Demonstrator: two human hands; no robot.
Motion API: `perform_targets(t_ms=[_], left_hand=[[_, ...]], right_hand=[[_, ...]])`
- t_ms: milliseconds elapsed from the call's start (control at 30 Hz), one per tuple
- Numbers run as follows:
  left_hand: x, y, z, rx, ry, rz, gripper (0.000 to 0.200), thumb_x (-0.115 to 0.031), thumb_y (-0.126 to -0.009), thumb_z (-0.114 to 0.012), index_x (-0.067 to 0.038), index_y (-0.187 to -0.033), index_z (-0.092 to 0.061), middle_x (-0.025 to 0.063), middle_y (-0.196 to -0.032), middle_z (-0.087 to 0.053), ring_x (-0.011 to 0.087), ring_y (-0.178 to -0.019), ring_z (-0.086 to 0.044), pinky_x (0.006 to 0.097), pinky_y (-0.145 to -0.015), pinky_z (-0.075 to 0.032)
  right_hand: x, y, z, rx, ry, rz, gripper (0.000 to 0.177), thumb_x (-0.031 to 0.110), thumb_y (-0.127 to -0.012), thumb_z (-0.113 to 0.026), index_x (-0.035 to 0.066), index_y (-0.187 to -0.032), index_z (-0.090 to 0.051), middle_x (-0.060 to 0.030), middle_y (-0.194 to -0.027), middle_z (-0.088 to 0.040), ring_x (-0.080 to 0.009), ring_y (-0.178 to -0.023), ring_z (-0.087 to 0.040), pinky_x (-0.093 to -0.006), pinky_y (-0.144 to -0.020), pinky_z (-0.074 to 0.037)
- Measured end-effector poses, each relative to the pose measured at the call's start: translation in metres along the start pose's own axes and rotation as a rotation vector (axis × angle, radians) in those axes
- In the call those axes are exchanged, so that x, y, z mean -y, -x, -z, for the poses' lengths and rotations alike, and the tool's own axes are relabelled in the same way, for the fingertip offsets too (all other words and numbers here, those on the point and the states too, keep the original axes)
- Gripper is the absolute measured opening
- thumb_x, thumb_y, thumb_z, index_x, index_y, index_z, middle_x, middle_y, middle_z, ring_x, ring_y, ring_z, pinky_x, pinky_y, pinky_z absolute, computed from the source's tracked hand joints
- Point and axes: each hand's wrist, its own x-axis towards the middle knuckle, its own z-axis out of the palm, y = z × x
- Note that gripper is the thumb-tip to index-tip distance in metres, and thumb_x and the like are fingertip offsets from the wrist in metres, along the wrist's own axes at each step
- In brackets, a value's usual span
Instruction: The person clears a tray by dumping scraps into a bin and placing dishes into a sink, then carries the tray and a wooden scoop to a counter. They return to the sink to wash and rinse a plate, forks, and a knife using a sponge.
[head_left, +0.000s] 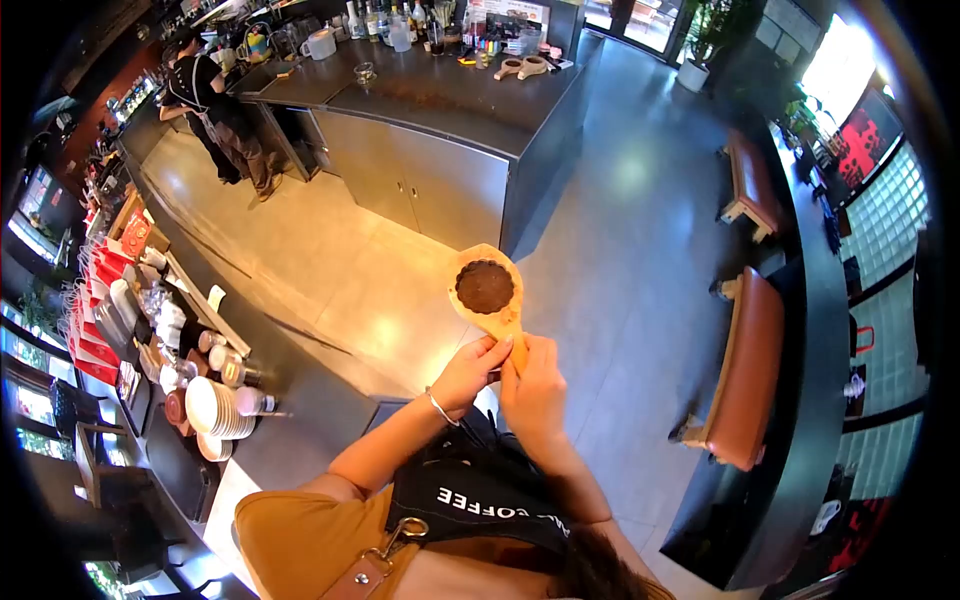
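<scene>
Out in front of my body I hold a small wooden serving paddle (506,326) by its handle. A round dark brown item (485,287) with a scalloped edge, like a chocolate tart, lies on the paddle's head. My left hand (468,376), with a bracelet at the wrist, closes on the left side of the handle. My right hand (535,393) wraps round the handle from the right. Some fingers of both hands are hidden behind each other. Below them is my black apron (480,480) with white lettering.
A dark counter (440,95) with bottles and two wooden paddles (522,67) stands ahead. At far left a person (205,110) faces away. Stacked plates (215,408) and jars line the left counter. Brown padded benches (745,365) stand at right. Floor (620,240) lies between.
</scene>
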Motion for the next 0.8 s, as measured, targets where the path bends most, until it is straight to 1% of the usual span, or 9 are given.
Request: perform_targets(t_ms=[200,300,400,467,500,567,633,700,800], left_hand=[[-0.067,-0.161,0.016,0.008,0.092,-0.132,0.033,-0.026,-0.1,-0.042,-0.001,-0.121,-0.049,0.0083,-0.108,-0.061,0.0158,-0.095,-0.06,0.0288,-0.085,-0.048],[-0.112,-0.27,0.045,-0.08,0.096,-0.141,0.031,-0.028,-0.101,-0.038,-0.002,-0.111,-0.049,0.0106,-0.098,-0.061,0.0211,-0.09,-0.062,0.034,-0.08,-0.052],[-0.155,-0.389,0.081,-0.221,0.036,-0.204,0.032,-0.04,-0.099,-0.039,-0.009,-0.103,-0.047,0.0044,-0.078,-0.056,0.0141,-0.065,-0.056,0.029,-0.061,-0.051],[-0.182,-0.463,0.103,-0.272,-0.189,-0.16,0.023,-0.036,-0.099,-0.041,-0.013,-0.1,-0.046,-0.0017,-0.073,-0.05,0.0073,-0.058,-0.049,0.0214,-0.047,-0.042],[-0.197,-0.498,0.109,-0.306,-0.315,-0.092,0.033,-0.042,-0.093,-0.053,-0.011,-0.103,-0.048,-0.0018,-0.07,-0.051,0.0076,-0.061,-0.05,0.022,-0.049,-0.043],[-0.212,-0.571,0.112,-0.557,-0.905,-0.195,0.046,-0.043,-0.081,-0.068,-0.007,-0.104,-0.052,0.0025,-0.072,-0.058,0.0091,-0.064,-0.058,0.0252,-0.05,-0.047],[-0.225,-0.65,0.13,-0.603,-1.218,-0.383,0.052,-0.037,-0.069,-0.076,-0.001,-0.103,-0.058,0.0168,-0.087,-0.067,0.0279,-0.074,-0.066,0.0378,-0.072,-0.052],[-0.245,-0.718,0.13,-0.526,-1.106,-0.282,0.042,-0.029,-0.071,-0.072,-0.001,-0.099,-0.06,0.0179,-0.088,-0.065,0.0343,-0.084,-0.064,0.0397,-0.078,-0.051],[-0.27,-0.806,0.119,-0.604,-1.384,-0.463,0.042,-0.029,-0.076,-0.069,-0.004,-0.108,-0.059,0.0192,-0.096,-0.062,0.0345,-0.094,-0.06,0.0411,-0.083,-0.049]], right_hand=[[-0.088,-0.144,-0.018,0.199,0.031,0.207,0.047,0.012,-0.087,-0.06,0.001,-0.13,-0.043,-0.0182,-0.124,-0.048,-0.0333,-0.099,-0.058,-0.0381,-0.082,-0.049],[-0.141,-0.228,-0.001,0.326,-0.253,-0.095,0.042,0.01,-0.086,-0.061,0.002,-0.125,-0.048,-0.0152,-0.125,-0.05,-0.0259,-0.097,-0.059,-0.0338,-0.08,-0.05],[-0.223,-0.293,0.035,0.105,-0.073,-0.068,0.026,0.012,-0.087,-0.062,0.004,-0.111,-0.057,-0.0153,-0.12,-0.053,-0.0237,-0.093,-0.06,-0.0334,-0.077,-0.05],[-0.268,-0.324,0.061,-0.045,0.007,-0.157,0.016,0.013,-0.087,-0.064,0.002,-0.099,-0.06,-0.0142,-0.112,-0.058,-0.0227,-0.087,-0.061,-0.0306,-0.071,-0.05],[-0.285,-0.339,0.073,-0.093,0.025,-0.256,0.014,0.013,-0.087,-0.064,0.001,-0.093,-0.061,-0.0134,-0.107,-0.06,-0.0216,-0.085,-0.061,-0.0289,-0.068,-0.049],[-0.316,-0.368,0.094,-0.17,0.105,-0.412,0.013,0.012,-0.086,-0.066,0.0,-0.083,-0.06,-0.0121,-0.099,-0.062,-0.0193,-0.083,-0.06,-0.0279,-0.064,-0.048],[-0.369,-0.39,0.109,-0.226,0.13,-0.4,0.023,0.015,-0.088,-0.064,0.0,-0.072,-0.056,-0.0109,-0.089,-0.063,-0.0167,-0.075,-0.058,-0.0274,-0.06,-0.045],[-0.406,-0.423,0.119,-0.24,0.119,-0.493,0.03,0.018,-0.089,-0.063,-0.001,-0.067,-0.054,-0.0107,-0.085,-0.062,-0.0159,-0.071,-0.056,-0.0273,-0.059,-0.044],[-0.455,-0.491,0.132,-0.273,0.151,-0.512,0.035,0.02,-0.092,-0.059,-0.001,-0.065,-0.053,-0.0093,-0.079,-0.06,-0.0139,-0.065,-0.053,-0.0259,-0.056,-0.041]])
